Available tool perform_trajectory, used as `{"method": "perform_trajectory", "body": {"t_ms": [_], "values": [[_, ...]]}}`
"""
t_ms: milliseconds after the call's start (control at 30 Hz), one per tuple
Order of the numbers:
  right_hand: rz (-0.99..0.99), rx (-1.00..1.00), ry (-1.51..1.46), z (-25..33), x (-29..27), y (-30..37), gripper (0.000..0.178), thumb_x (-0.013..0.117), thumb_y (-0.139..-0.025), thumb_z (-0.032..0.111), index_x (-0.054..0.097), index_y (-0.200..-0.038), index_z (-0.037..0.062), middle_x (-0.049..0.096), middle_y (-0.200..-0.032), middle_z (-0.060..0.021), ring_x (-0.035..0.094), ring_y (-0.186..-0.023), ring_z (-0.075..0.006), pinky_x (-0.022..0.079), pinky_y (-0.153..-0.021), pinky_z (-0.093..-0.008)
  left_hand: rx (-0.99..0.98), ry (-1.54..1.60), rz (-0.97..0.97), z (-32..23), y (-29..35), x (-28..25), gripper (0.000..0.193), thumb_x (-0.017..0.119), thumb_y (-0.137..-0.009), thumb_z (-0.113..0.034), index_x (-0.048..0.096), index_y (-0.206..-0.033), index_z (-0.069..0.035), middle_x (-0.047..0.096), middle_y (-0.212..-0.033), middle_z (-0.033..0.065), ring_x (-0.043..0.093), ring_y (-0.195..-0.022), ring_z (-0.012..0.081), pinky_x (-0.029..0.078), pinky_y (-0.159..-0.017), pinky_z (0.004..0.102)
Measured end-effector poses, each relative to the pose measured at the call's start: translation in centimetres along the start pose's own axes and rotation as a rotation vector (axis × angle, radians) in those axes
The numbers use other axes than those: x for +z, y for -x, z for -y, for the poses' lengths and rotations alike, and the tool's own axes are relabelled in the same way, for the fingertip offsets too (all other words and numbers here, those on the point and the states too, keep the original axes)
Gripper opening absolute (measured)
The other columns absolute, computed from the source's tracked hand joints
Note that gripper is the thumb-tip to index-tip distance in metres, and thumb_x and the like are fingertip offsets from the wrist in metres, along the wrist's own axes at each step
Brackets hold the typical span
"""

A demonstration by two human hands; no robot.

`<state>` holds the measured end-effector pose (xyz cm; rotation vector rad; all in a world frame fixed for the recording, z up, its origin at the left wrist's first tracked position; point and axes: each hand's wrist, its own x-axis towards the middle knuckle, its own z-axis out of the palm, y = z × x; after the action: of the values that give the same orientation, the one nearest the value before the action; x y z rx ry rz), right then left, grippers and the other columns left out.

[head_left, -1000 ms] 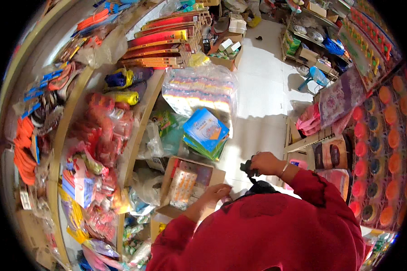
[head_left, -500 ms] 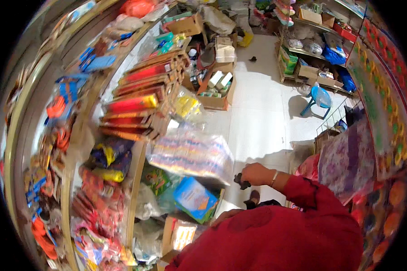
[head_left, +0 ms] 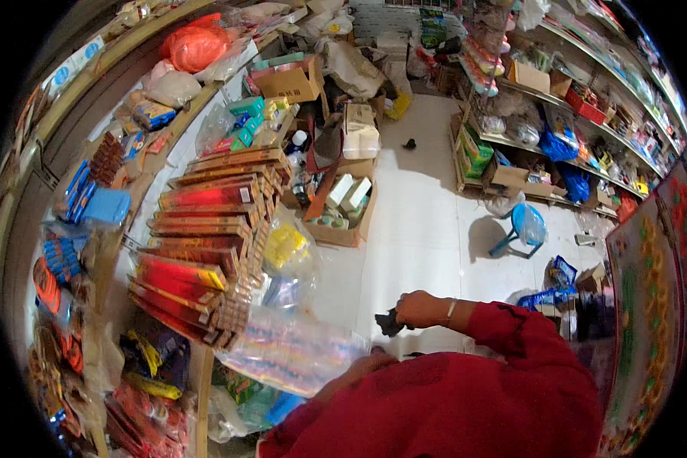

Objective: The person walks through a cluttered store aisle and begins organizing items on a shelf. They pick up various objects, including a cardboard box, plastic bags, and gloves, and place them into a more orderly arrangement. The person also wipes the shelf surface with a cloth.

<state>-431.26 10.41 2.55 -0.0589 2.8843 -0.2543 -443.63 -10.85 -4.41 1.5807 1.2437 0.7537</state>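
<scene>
- From where I stand, the right hand (head_left: 424,311) is closed on a dark item (head_left: 390,324), which juts from the fingers toward the left, above the floor (head_left: 418,221); its kind cannot be made out.
- Sound handling here, in my judgement, calls for a firm hold at the item's bulk, with the loose, ragged end kept off the wrapped pack (head_left: 290,351).
- The item is best kept over the aisle, between the pack and the stool (head_left: 523,227), where nothing is likely to snag it.
- The stacked boxes (head_left: 198,267) stand with uneven ends facing the aisle; a sleeve or elbow brushing them could dislodge one, so the left side warrants care.
- Pose, right: forearm reaches in from the right, nearly level across the view, wrist band (head_left: 451,311) exposed below the red sleeve (head_left: 530,336), knuckles uppermost.
- Pose, left: the left hand (head_left: 365,365) is low, close in front of the body and just beside the pack; contact is uncertain, and whether it grips anything I cannot tell.
</scene>
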Motion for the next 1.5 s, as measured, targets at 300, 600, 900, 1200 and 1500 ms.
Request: {"method": "perform_trajectory", "body": {"t_ms": [300,600,900,1200,1500], "values": [[-0.225,0.227,-0.127,-15.6,-4.2,0.9,0.009,0.057,-0.064,0.016,0.061,-0.072,0.0152,0.059,-0.078,-0.0060,0.057,-0.078,-0.0268,0.048,-0.066,-0.0369,-0.021,-0.273,0.256,0.0,-13.7,-12.2,0.026,0.054,-0.079,-0.016,0.057,-0.103,-0.006,0.059,-0.100,0.0098,0.058,-0.088,0.0226,0.047,-0.075,0.0326],[-0.536,0.211,-0.411,-32.5,-6.3,2.6,0.024,0.054,-0.062,0.005,0.063,-0.083,0.0126,0.061,-0.086,-0.0037,0.058,-0.081,-0.0243,0.046,-0.073,-0.0341,-0.522,0.382,-0.284,1.4,-35.6,-14.8,0.035,0.058,-0.080,-0.019,0.052,-0.110,-0.002,0.058,-0.099,0.0071,0.056,-0.087,0.0142,0.044,-0.075,0.0269],[-0.852,0.614,-0.813,-42.9,-7.0,3.9,0.035,0.052,-0.061,0.002,0.063,-0.094,0.0112,0.061,-0.096,-0.0097,0.057,-0.091,-0.0278,0.046,-0.081,-0.0349,0.010,0.552,-0.102,-3.5,-56.3,-20.7,0.063,0.075,-0.055,-0.011,0.047,-0.110,-0.003,0.055,-0.097,0.0034,0.054,-0.090,0.0158,0.045,-0.075,0.0281],[-1.223,1.255,-0.713,-45.5,-9.9,11.6,0.039,0.054,-0.065,0.004,0.058,-0.104,0.0086,0.060,-0.095,-0.0138,0.059,-0.088,-0.0276,0.047,-0.078,-0.0345,0.225,-0.359,0.477,4.5,-72.3,-17.7,0.058,0.057,-0.070,-0.059,0.056,-0.105,-0.012,0.061,-0.093,0.0158,0.057,-0.088,0.0322,0.045,-0.071,0.0394],[-1.688,1.651,-0.873,-44.2,-4.3,20.9,0.043,0.060,-0.076,0.024,0.049,-0.115,0.0068,0.056,-0.104,-0.0179,0.058,-0.087,-0.0263,0.047,-0.073,-0.0354,-0.163,0.192,0.814,-6.7,-78.4,-9.6,0.042,0.054,-0.084,-0.035,0.052,-0.111,-0.003,0.059,-0.101,0.0112,0.056,-0.093,0.0225,0.043,-0.080,0.0331]]}}
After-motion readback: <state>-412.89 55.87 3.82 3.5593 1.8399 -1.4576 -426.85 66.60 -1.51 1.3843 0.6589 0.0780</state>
